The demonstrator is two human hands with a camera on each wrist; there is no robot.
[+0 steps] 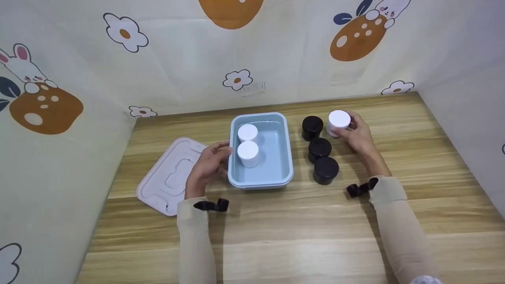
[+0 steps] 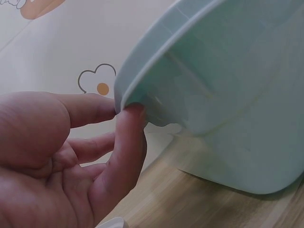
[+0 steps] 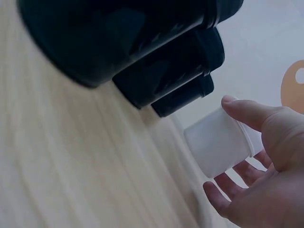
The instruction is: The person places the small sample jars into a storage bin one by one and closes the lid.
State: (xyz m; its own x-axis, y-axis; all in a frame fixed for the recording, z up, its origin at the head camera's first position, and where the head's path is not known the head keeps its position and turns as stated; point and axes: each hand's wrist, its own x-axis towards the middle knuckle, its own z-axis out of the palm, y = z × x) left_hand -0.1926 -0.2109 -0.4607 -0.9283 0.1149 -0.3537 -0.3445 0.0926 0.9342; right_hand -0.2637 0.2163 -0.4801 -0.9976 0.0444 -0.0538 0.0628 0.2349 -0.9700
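Note:
My left hand (image 1: 209,163) is at the left side of a light-blue plastic bin (image 1: 291,157). In the left wrist view, its thumb and a finger pinch the bin's rim (image 2: 156,61). Two white lidded jars (image 1: 248,154) stand inside the bin along its left wall. To the right of the bin, my right hand (image 1: 358,134) holds another white jar (image 1: 338,120), thumb on one side and fingers on the other, as the right wrist view (image 3: 216,142) also shows. Whether this jar touches the table cannot be told.
Three black lidded jars (image 1: 325,169) stand in an uneven row between the bin and my right hand. A pale lid (image 1: 161,181) lies flat left of the bin, partly under my left hand. Patterned walls (image 1: 181,79) border the wooden table (image 1: 292,236).

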